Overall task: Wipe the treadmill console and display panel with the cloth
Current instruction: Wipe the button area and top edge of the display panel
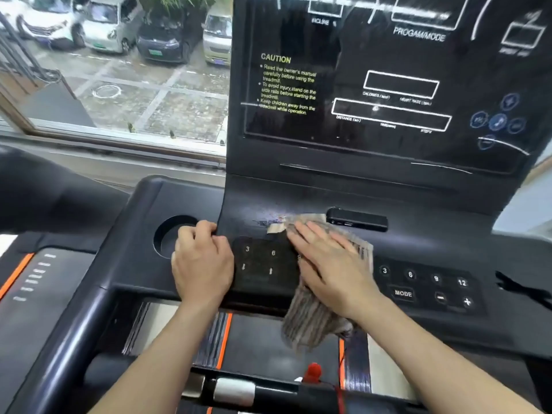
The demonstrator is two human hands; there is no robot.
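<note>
Bottom edge: handlebar (236,391), silver and black, cut off by the frame. Red safety key (312,372) sits just behind it, blurred, with its cord running out of view. Both forearms come in from below.

Right hand (331,264) lies flat, fingers straight and close together, pressing the cloth (313,321) onto the console (433,240) between the two keypads. The cloth is striped grey-brown. Its near end hangs over the console's front edge and a far corner pokes out past the fingertips.

The cloth hides the right edge of the left keypad (260,261), where 3, 6 and two arrows show faintly. Right keypad (424,286) reads 3, 6, 9, 12, MODE, minus, plus.

Left hand (203,264) rests on the console beside the cup holder (167,237). Its fingers are bent and the tips are hidden, so gripping or not, cannot tell.

Display panel (388,85) stands upright behind, dark, with top and right cut off. CAUTION text is legible, small labels are blurred.

Window (119,94) is far left, with parked cars (104,25) outside.
</note>
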